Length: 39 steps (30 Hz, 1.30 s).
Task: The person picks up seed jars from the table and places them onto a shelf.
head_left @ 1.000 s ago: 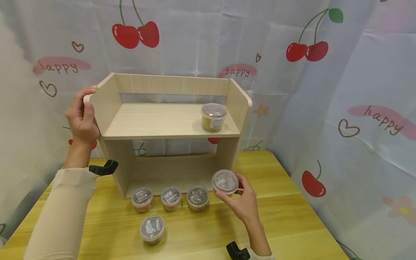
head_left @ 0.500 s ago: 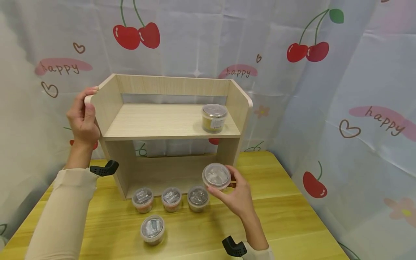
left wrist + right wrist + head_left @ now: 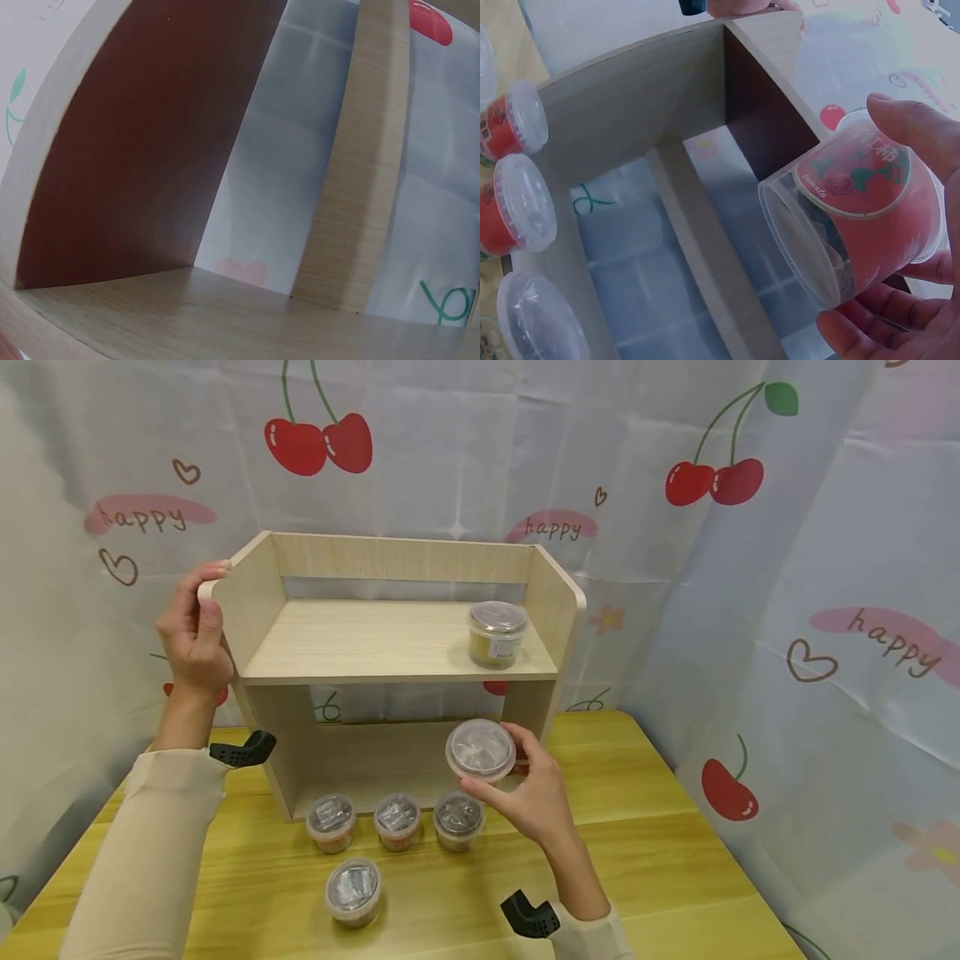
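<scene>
The tomato tub [image 3: 481, 750] had moved left and upward, in front of the shelf unit [image 3: 401, 557], the right grip [image 3: 534, 789] clasping its sides; the left grip [image 3: 193, 639] held the side panel [image 3: 251, 602]. This seemed the carrying step; next probably called for a level lift onto the upper shelf [image 3: 360, 639], beside the yellow tub [image 3: 497, 639]

Cream sleeves [image 3: 142, 852] meet black, angular devices [image 3: 244, 750] at both wrists.

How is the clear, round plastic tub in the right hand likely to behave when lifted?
The clear, red-labelled plastic tub is probably stiff: its wall shows no buckling in the right hand. Its smooth, glossy surface may slip. Its round body would likely roll if laid sideways.
</scene>
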Available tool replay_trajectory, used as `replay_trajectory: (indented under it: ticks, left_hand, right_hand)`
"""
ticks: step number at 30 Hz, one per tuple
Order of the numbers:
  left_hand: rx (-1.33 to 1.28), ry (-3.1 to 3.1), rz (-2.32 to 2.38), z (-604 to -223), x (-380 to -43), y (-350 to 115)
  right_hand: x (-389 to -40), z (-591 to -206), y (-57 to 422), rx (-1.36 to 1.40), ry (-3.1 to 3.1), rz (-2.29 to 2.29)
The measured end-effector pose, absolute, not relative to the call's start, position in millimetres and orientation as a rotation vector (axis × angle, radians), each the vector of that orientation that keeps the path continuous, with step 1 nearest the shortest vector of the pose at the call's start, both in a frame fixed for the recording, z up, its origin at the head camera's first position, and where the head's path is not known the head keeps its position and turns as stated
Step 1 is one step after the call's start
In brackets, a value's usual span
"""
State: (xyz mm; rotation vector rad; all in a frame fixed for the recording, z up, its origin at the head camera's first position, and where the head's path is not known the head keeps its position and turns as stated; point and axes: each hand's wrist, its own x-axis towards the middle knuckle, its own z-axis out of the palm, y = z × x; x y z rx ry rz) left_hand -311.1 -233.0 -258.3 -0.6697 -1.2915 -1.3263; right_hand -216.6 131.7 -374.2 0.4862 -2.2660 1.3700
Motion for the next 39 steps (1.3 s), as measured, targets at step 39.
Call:
replay_trajectory:
  ticks: [39]
  left_hand:
    - [-0.659,-1.314,-1.331,-260.0,-313.4,-232.6]
  right_hand:
    - [-247.0,-311.8,97.4,0.619,-2.163,1.342]
